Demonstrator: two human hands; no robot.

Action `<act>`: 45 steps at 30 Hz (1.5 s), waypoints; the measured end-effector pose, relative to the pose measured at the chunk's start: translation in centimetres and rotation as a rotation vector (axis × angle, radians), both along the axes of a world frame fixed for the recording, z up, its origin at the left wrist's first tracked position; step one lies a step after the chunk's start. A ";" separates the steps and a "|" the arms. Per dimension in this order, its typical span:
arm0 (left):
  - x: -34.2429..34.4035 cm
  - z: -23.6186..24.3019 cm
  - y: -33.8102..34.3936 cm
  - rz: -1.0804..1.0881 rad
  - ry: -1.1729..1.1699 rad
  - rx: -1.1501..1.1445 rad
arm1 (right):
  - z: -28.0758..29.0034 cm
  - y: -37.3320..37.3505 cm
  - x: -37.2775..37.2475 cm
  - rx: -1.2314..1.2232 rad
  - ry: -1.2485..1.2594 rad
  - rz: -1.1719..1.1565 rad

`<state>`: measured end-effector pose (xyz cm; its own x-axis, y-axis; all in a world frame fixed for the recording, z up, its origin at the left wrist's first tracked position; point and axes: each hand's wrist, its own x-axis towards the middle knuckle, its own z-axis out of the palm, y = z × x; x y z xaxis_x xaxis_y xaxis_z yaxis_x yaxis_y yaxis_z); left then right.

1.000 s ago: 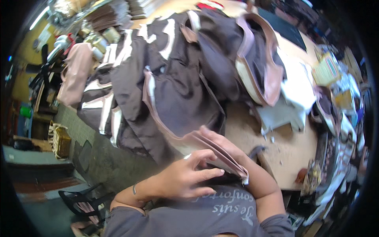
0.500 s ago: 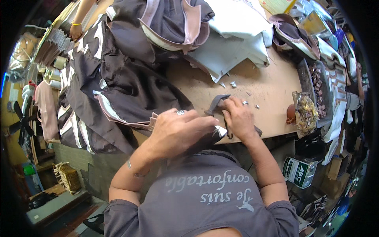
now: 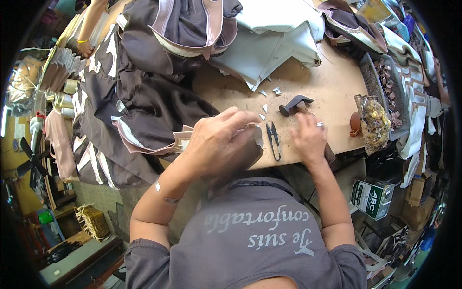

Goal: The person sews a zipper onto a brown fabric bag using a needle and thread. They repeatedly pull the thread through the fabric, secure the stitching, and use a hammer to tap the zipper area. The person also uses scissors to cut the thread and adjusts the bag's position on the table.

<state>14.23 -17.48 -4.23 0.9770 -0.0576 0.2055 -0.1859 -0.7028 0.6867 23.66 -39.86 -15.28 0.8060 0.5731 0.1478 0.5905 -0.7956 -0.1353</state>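
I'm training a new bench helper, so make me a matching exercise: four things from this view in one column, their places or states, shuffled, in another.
Things
1. Thread snips
2. Hammer
3. Grey mesh tray
4. Green-and-white can

Places or states
A. Filled with small brownish pieces
B. Right hand over its handle
C. Beyond the table's near edge
D. Lying between left hand and right hand

Pairs: 1-D, 2-B, 3-A, 4-C

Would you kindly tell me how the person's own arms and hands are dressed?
The left sleeve and right sleeve are short and dark grey. A narrow, silver-coloured bracelet is on the left forearm. The left hand is ungloved, as is the right hand, which wears a silver-coloured ring.
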 end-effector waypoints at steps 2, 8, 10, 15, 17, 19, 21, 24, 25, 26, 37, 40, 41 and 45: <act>0.2 0.0 0.0 -0.029 -0.009 0.004 | 0.2 1.4 -1.9 -0.042 0.097 0.037; 0.6 -0.4 0.7 -0.062 0.004 -0.095 | -2.5 1.4 -2.5 0.231 0.248 0.138; 0.8 -0.7 1.0 -0.085 0.029 -0.160 | -2.9 0.8 -2.0 0.230 0.226 0.241; 0.9 -1.1 1.5 -0.092 0.197 -0.200 | 6.5 3.6 -3.5 1.122 1.090 0.009; 1.0 -0.9 1.4 -0.094 0.264 -0.227 | 8.3 5.0 -3.8 0.949 0.888 0.178; 1.3 -0.4 1.3 -0.116 0.339 -0.257 | 7.9 6.0 -3.6 0.996 0.925 0.115; 1.2 -0.1 1.7 -0.132 0.393 -0.312 | 8.1 6.0 -2.7 1.082 1.220 0.026; 0.9 -1.4 2.2 -0.113 0.516 -0.473 | 7.2 5.8 -2.3 1.259 1.756 -0.121; 0.9 -1.8 2.4 -0.096 0.564 -0.538 | 7.1 6.0 -2.4 1.298 1.846 -0.168; 0.9 -1.6 2.5 -0.084 0.628 -0.568 | 6.5 5.6 -2.1 1.237 1.893 -0.088; 1.7 -2.3 2.1 0.011 0.634 -0.606 | 7.1 4.6 -3.4 0.964 1.554 -0.060; 2.0 -1.4 1.7 0.008 0.571 -0.441 | 7.5 4.6 -2.8 0.895 1.530 -0.065; 2.1 -1.2 1.5 0.009 0.543 -0.367 | 7.6 4.6 -2.7 0.872 1.505 -0.053; 2.2 -1.4 1.2 0.016 0.504 -0.356 | 7.2 4.5 -2.1 0.774 1.384 0.005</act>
<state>16.46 -16.29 -5.61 0.9592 -0.0550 -0.2773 0.2308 -0.4140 0.8805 21.61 -35.34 -8.13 0.5579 0.7140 -0.4230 -0.3260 -0.2802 -0.9029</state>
